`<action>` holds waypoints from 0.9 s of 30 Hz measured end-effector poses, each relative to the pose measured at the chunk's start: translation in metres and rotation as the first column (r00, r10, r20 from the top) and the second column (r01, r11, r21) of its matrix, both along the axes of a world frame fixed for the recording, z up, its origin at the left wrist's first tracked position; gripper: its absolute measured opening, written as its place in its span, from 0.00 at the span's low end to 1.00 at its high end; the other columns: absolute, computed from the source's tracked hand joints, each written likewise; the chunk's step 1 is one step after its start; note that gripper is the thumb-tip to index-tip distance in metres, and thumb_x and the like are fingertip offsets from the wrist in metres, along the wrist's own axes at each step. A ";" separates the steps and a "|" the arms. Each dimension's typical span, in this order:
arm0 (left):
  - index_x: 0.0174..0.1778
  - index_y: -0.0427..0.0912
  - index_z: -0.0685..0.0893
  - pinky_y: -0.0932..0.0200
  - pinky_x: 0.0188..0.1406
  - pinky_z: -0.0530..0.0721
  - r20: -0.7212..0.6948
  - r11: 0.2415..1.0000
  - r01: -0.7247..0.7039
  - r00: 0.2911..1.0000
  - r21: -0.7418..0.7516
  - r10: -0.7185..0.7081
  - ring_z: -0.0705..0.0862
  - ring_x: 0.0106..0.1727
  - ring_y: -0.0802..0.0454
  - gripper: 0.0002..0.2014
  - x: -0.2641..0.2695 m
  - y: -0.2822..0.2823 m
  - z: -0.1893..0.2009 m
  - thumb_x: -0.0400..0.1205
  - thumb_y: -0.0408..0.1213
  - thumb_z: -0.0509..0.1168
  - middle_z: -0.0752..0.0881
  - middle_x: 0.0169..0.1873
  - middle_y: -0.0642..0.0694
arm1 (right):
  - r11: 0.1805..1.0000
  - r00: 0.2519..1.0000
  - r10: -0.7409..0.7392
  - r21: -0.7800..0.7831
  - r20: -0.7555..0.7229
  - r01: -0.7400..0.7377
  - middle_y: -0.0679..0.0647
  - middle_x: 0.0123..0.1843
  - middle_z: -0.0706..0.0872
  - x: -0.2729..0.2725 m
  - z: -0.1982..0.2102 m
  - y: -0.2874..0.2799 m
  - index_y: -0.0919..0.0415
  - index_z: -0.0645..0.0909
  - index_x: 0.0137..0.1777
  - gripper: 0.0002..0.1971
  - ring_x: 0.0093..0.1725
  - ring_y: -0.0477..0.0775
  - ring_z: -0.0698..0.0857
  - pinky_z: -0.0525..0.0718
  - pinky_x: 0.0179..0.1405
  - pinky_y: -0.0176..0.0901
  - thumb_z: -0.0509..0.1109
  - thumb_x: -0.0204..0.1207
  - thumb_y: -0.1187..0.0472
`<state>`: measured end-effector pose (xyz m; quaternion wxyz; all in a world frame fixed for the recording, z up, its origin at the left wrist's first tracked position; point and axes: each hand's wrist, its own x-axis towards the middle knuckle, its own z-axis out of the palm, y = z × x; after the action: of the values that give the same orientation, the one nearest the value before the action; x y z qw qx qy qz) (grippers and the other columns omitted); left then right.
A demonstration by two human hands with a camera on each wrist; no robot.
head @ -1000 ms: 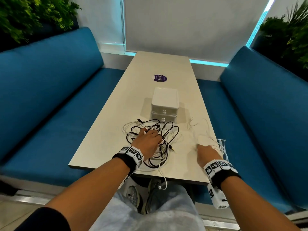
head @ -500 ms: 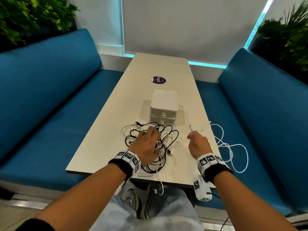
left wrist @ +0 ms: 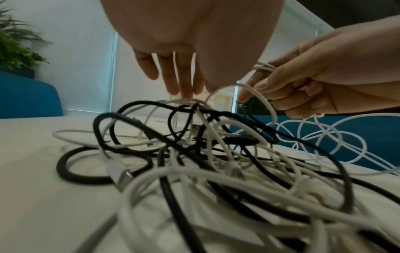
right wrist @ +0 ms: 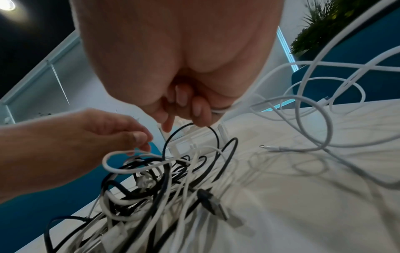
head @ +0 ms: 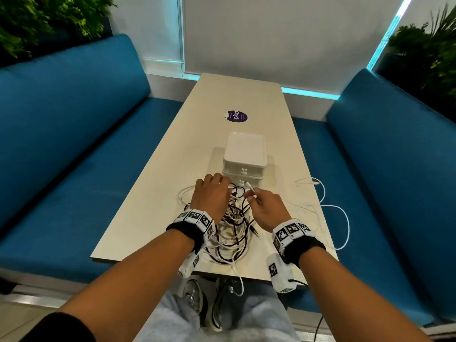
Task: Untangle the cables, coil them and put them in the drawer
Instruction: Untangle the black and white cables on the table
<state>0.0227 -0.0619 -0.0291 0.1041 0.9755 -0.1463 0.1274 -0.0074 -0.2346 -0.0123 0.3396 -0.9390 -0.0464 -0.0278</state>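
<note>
A tangle of black and white cables point(head: 232, 230) point(left wrist: 216, 154) point(right wrist: 173, 179) lies at the near end of the table point(head: 158, 206). My left hand point(head: 212, 193) point(left wrist: 179, 82) point(right wrist: 97, 137) reaches down over the tangle's far side, fingers fairly straight, tips touching the top strands. My right hand point(head: 261, 206) point(left wrist: 303, 89) point(right wrist: 184, 106) pinches a white cable point(head: 345, 218) point(right wrist: 324, 119) near its plug end point(head: 248, 185). The rest of that cable trails in loops over the table's right edge. Just beyond the hands stands the white two-drawer box point(head: 245, 154), both drawers closed.
Blue benches point(head: 74, 144) point(head: 385, 174) flank the narrow table. A purple sticker point(head: 237, 116) lies on the table's far half. Plants point(head: 37, 21) stand behind both benches. One white cable end point(head: 238, 280) hangs off the near edge above my knees.
My right hand moved left from the table's right edge to the tangle, bringing the white cable's end with it. My left hand slid forward over the tangle toward the drawer box.
</note>
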 end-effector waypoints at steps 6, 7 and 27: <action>0.40 0.49 0.82 0.38 0.63 0.61 -0.248 0.975 -0.079 0.960 0.209 0.131 0.76 0.63 0.42 0.14 0.008 -0.001 -0.009 0.83 0.45 0.53 0.88 0.48 0.47 | 0.999 0.999 0.031 -0.035 -0.012 -0.031 0.57 0.43 0.89 0.011 -0.002 0.010 0.53 0.85 0.59 0.11 0.42 0.56 0.84 0.80 0.47 0.43 0.64 0.82 0.55; 0.40 0.49 0.82 0.38 0.63 0.61 -0.258 0.977 -0.077 0.958 0.198 0.128 0.76 0.62 0.42 0.13 0.007 -0.001 -0.010 0.82 0.45 0.52 0.87 0.48 0.47 | 0.996 0.999 0.041 -0.075 -0.036 -0.043 0.59 0.48 0.90 0.012 -0.003 0.012 0.54 0.85 0.61 0.12 0.49 0.59 0.85 0.81 0.52 0.46 0.64 0.82 0.55; 0.48 0.54 0.80 0.49 0.52 0.60 -0.056 0.974 -0.001 0.998 -0.229 -0.012 0.82 0.49 0.49 0.05 -0.002 -0.005 -0.004 0.86 0.46 0.60 0.87 0.38 0.54 | 0.982 0.987 -0.147 0.106 -0.066 0.153 0.52 0.44 0.89 0.018 0.012 0.019 0.51 0.85 0.52 0.12 0.45 0.53 0.84 0.73 0.42 0.41 0.65 0.80 0.46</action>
<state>0.0211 -0.0669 -0.0333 0.2201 0.9599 -0.1301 0.1153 0.0108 -0.2159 -0.0004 0.3893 -0.9200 0.0360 -0.0288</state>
